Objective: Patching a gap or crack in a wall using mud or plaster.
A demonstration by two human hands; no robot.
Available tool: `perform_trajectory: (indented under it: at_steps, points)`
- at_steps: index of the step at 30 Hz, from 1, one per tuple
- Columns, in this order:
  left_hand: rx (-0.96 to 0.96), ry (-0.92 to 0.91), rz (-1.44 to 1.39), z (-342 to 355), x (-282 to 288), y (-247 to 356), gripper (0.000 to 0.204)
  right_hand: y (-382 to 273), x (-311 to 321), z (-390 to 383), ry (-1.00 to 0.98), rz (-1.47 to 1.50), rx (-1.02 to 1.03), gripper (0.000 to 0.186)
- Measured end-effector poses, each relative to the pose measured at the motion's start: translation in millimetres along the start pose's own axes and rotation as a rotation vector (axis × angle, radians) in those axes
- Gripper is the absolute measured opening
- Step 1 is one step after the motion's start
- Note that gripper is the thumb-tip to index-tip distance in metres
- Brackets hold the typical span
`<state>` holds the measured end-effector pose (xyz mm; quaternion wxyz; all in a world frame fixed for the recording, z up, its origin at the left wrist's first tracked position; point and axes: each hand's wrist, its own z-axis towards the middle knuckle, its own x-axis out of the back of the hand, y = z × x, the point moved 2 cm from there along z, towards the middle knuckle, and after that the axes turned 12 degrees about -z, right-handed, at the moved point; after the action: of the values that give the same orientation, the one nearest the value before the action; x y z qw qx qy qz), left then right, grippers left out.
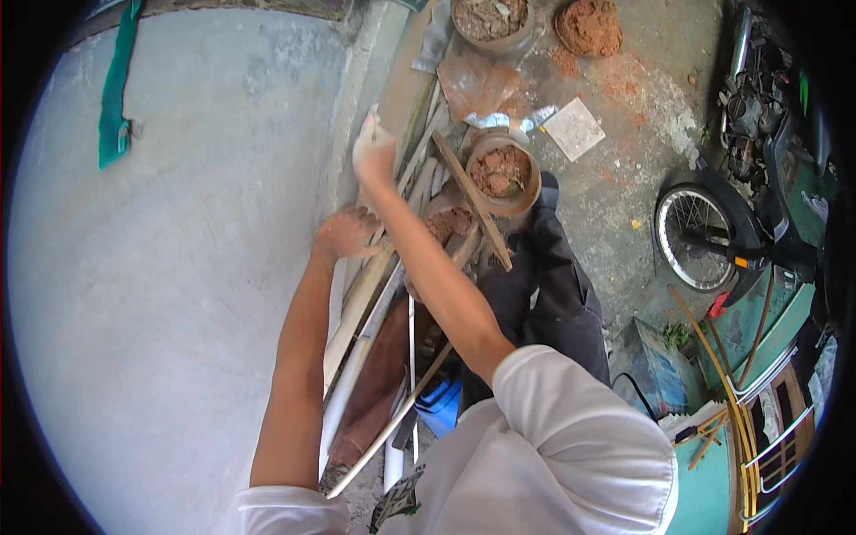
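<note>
Poles [367, 290] beside a pale wall, with two bare hands close to them

The poles lie lengthwise in a loose bundle at the foot of what looks like a wall [196, 267], running on past the person's forearms. A white pipe [352, 374] lies among them, and a short plank [473, 201] slants just beside a round pot [526, 203] of reddish clay. More clay [450, 223] shows between the plank and the right forearm.

The left hand [343, 234] is at the wall side of the bundle, its fingers parted and slightly bent. It is nearest to a light brown pole, though contact is hard to judge from above. The right hand [374, 153] is farther along, fingers curled in; its tip is pale and washed out, so I cannot tell whether it grips anything.

The light brown pole looks like wood: probably stiff, rather heavy for its length, and rough or dusty more than slippery. It should not break easily. The best hold would be around the middle for balance, or with both hands set well apart. The neighbouring pieces lie close together, so lifting one could roll or drag another toward the pot.
</note>
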<state>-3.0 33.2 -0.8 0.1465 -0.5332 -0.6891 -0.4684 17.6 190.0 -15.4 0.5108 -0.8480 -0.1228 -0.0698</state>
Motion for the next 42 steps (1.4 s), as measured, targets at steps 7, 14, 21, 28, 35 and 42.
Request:
perform_trajectory:
  at_steps: [7,14,21,28,35,42]
  points:
    - [0.036,-0.054,0.021,0,3,2,0.054,3,1,0,-0.339,-0.090,-0.237,0.049]
    - [-0.019,0.023,0.027,0,11,8,0.051,-7,2,-9,-0.246,-0.031,-0.224,0.048]
    - [0.146,-0.113,-0.127,-4,-2,-3,0.053,0,-7,-13,-0.288,0.051,-0.305,0.047]
    - [0.301,-0.238,-0.192,-12,-10,-7,0.068,2,-9,-30,-0.237,0.004,-0.172,0.046]
    - [0.216,-0.327,-0.104,-10,-11,-5,0.070,2,-2,-35,-0.324,0.011,-0.340,0.046]
    - [0.539,-0.537,-0.242,-17,-19,-8,0.078,9,3,-32,-0.442,0.086,-0.637,0.046]
